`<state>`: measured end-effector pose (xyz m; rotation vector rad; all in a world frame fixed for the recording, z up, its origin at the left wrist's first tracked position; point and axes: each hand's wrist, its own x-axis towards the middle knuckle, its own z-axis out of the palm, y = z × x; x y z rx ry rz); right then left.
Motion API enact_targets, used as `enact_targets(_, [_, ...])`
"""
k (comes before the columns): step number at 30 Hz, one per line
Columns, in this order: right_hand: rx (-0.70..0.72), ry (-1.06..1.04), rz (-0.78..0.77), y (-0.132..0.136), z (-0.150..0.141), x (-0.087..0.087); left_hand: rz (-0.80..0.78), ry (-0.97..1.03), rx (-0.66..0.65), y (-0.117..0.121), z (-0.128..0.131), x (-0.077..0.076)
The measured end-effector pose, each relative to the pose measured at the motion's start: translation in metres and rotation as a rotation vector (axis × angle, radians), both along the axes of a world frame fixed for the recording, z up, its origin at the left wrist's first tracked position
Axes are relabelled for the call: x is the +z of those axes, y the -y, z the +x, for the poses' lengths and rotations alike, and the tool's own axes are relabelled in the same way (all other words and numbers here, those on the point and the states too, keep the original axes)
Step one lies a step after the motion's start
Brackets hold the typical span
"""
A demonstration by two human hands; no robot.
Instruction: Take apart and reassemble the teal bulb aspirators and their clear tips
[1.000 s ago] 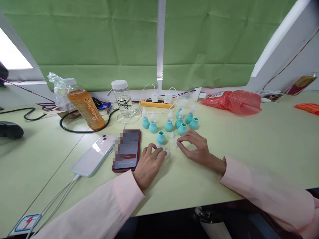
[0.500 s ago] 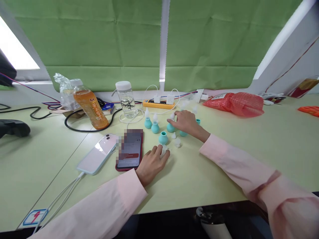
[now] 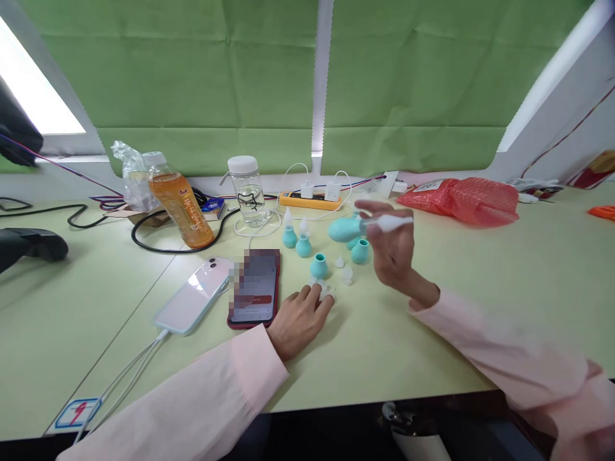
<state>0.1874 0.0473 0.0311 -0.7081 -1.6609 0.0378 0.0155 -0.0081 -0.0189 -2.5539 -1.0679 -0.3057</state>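
My right hand [image 3: 391,246] is raised above the table, blurred, its fingers closed on a teal bulb aspirator [image 3: 344,229] held sideways. The bulb points left and the white tip points right. My left hand [image 3: 300,320] rests on the table, thumb and index finger apart, close beside small clear plastic parts [image 3: 328,292]; whether it touches them I cannot tell. Just beyond it stands a teal bulb with an open neck [image 3: 319,266]. Two bulbs with white tips, one of them this bulb [image 3: 303,244], stand upright farther left. Another open bulb [image 3: 360,251] stands below the raised aspirator.
Left of my left hand lie a red-cased phone [image 3: 254,288] and a pale phone [image 3: 195,294] with a white cable. Behind stand an orange drink bottle [image 3: 180,208], a clear water bottle [image 3: 250,195] and a yellow power strip [image 3: 307,201]. A red bubble-wrap bag [image 3: 461,200] lies at the back right.
My right hand has lifted the tipped aspirator from among the bulbs, moved right and nearer, and turned it sideways. My left hand stays in nearly the same place.
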Motion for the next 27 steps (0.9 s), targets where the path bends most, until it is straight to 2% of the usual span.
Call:
enact_targets(4, [0.257, 0.056, -0.101, 0.037, 0.002, -0.019, -0.023, 0.058, -0.058, 0.003, -0.002, 0.004])
enact_targets(6, [0.312, 0.121, -0.136, 0.048, 0.005, -0.029, -0.038, 0.033, -0.131, 0.003, -0.003, 0.007])
enact_targets(8, [0.305, 0.178, -0.173, 0.053, 0.008, -0.036, -0.013, -0.041, -0.176, 0.003, -0.005, 0.008])
enact_targets(13, [0.244, 0.210, -0.257, 0.053, 0.012, -0.049, 0.083, -0.189, -0.153, -0.001, -0.006, 0.000])
enact_targets(17, [0.247, 0.342, -0.329, 0.056, 0.006, -0.050, 0.079, -0.130, -0.175, -0.003, -0.005, -0.008])
enact_targets(20, [0.252, 0.457, -0.410, 0.062, 0.001, -0.047, 0.006, -0.076, -0.163, -0.003, -0.005, -0.008])
enact_targets(25, [0.372, 0.467, -0.713, 0.065, -0.003, -0.039, -0.178, -0.032, -0.158, -0.002, -0.009, 0.000])
enact_targets(27, [0.384, 0.448, -0.776, 0.063, -0.003, -0.037, -0.221, -0.012, -0.168, -0.002, -0.010, 0.003])
